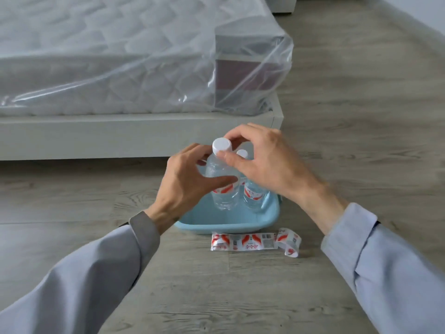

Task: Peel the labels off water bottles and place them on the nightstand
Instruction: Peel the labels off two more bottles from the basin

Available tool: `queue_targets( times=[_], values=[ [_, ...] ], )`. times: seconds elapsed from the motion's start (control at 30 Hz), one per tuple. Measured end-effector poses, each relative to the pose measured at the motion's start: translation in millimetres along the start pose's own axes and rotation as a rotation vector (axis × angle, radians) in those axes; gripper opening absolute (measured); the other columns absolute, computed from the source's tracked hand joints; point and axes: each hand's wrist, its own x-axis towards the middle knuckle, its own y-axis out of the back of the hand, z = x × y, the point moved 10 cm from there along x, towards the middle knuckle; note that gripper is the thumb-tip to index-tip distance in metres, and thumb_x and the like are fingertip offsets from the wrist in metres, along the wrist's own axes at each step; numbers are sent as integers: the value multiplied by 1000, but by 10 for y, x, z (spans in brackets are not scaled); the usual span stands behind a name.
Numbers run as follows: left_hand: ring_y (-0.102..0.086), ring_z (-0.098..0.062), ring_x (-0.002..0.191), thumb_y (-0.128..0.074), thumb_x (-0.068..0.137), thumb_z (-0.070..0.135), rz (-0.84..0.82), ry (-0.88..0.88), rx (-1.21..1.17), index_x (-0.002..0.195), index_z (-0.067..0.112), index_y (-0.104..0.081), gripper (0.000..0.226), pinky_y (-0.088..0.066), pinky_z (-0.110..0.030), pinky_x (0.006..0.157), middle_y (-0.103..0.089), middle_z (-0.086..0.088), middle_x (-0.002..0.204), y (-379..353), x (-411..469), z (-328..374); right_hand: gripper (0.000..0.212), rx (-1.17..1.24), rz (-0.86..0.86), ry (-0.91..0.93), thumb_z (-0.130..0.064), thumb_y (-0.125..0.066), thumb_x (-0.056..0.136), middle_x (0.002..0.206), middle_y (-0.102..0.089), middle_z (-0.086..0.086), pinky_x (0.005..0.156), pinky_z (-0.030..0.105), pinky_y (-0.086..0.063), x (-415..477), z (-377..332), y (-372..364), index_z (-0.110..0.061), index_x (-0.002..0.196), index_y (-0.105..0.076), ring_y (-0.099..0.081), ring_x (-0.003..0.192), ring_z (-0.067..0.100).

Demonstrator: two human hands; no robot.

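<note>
A clear water bottle (222, 174) with a white cap and a red-and-white label stands upright over the light blue basin (216, 225). My right hand (262, 162) pinches it just under the cap. My left hand (190, 179) wraps around its body above the label. Behind it in the basin stands a second labelled bottle (252, 194), partly hidden by my right hand. Two peeled labels lie on the floor in front of the basin: a flat one (243, 241) and a curled one (289, 241).
The basin sits on a grey wooden floor beside a pale bed frame (120, 136). On the frame rests a mattress (108, 51) wrapped in clear plastic. Open floor stretches to the right and toward me.
</note>
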Motion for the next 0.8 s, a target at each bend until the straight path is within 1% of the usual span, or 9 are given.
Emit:
queue_targets(
  times=[0.1, 0.13, 0.23, 0.4, 0.5, 0.6, 0.7, 0.77, 0.8],
  values=[
    [-78, -17, 96, -100, 63, 39, -51, 26, -136, 114, 18, -80, 59, -63, -40, 91, -81, 5, 105, 314, 45, 160, 45, 223, -81, -88, -45, -69, 96, 121, -73, -11, 104, 38, -55, -95, 81, 96, -21, 134, -65, -67, 116, 1],
    [-79, -18, 100, -99, 62, 39, -61, 26, -172, 117, 17, -80, 63, -63, -43, 94, -82, 4, 108, 416, 52, 225, 49, 274, -131, -109, -42, -71, 96, 127, -71, -11, 107, 39, -53, -148, 100, 72, -21, 138, -62, -65, 120, 2],
    [-79, -15, 109, -99, 64, 37, -96, -9, -286, 119, 18, -79, 62, -61, -35, 99, -83, 5, 113, 692, 37, 452, 65, 337, -246, -122, -43, -79, 85, 138, -66, -13, 112, 41, -50, -309, 42, -57, -25, 143, -57, -62, 126, 2],
    [-77, -20, 116, -93, 69, 19, -135, -87, -415, 123, 13, -75, 57, -60, -30, 99, -81, -1, 120, 940, -3, 821, 72, 422, -239, -95, -49, -87, 75, 135, -68, -15, 110, 44, -52, -388, -169, -101, -30, 137, -58, -66, 123, 6],
    [-76, -23, 117, -89, 72, 12, -151, -99, -460, 127, 5, -73, 57, -60, -33, 98, -80, -5, 122, 1011, -20, 959, 67, 521, -149, -81, -34, -90, 78, 129, -74, -7, 106, 43, -56, -412, -258, 25, -21, 137, -61, -72, 116, 11],
    [-74, -23, 121, -85, 80, 13, -155, -68, -492, 132, 3, -70, 55, -60, -37, 100, -78, -7, 127, 1019, -31, 1041, 63, 512, -49, -66, -32, -90, 79, 123, -77, -9, 103, 37, -57, -443, -334, 145, -21, 135, -64, -74, 111, 7],
    [-75, -16, 117, -89, 83, 35, -71, -41, -361, 131, 17, -74, 53, -61, -39, 98, -76, -6, 129, 1017, -32, 1101, 64, 479, 78, -92, -41, -91, 73, 118, -78, -14, 99, 36, -59, -473, -371, 235, -26, 131, -67, -74, 106, 4],
    [-77, -11, 105, -90, 79, 46, -14, -22, -269, 126, 27, -75, 53, -64, -35, 90, -79, -1, 119, 1010, -47, 1127, 62, 439, 184, -89, -47, -89, 71, 113, -79, -15, 94, 35, -61, -499, -409, 291, -31, 127, -69, -75, 101, 4],
    [-79, -11, 99, -91, 79, 45, 11, -12, -266, 123, 29, -76, 50, -65, -34, 87, -81, 2, 112, 1013, -52, 1126, 60, 421, 225, -91, -50, -89, 70, 112, -79, -16, 92, 33, -61, -509, -418, 306, -33, 125, -69, -75, 100, 3]
  ],
)
